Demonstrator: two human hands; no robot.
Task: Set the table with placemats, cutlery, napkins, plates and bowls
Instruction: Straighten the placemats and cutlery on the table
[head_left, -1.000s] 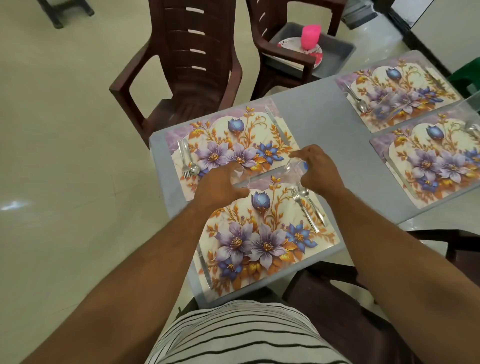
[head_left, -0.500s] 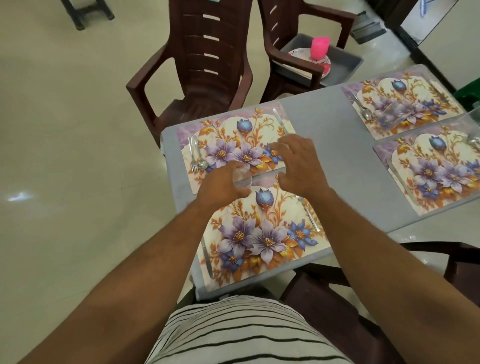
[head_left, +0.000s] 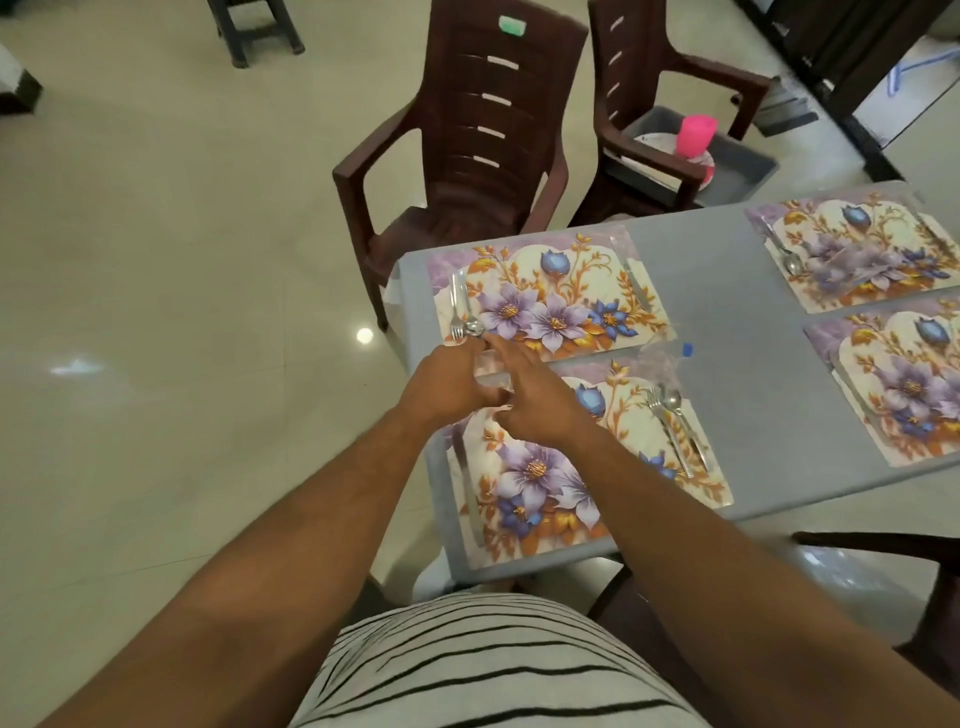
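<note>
At the 11 o'clock corner of the near purple-and-gold floral rectangular placemat (head_left: 540, 483), the person's left hand (head_left: 449, 382) appeared curled round a small clear see-through item (head_left: 488, 366), too blurred to identify. The right hand (head_left: 540, 405) touched it with straightened fingers, gripping nothing. The item was probably light, slick and possibly breakable, and best gripped round its sides.
</note>
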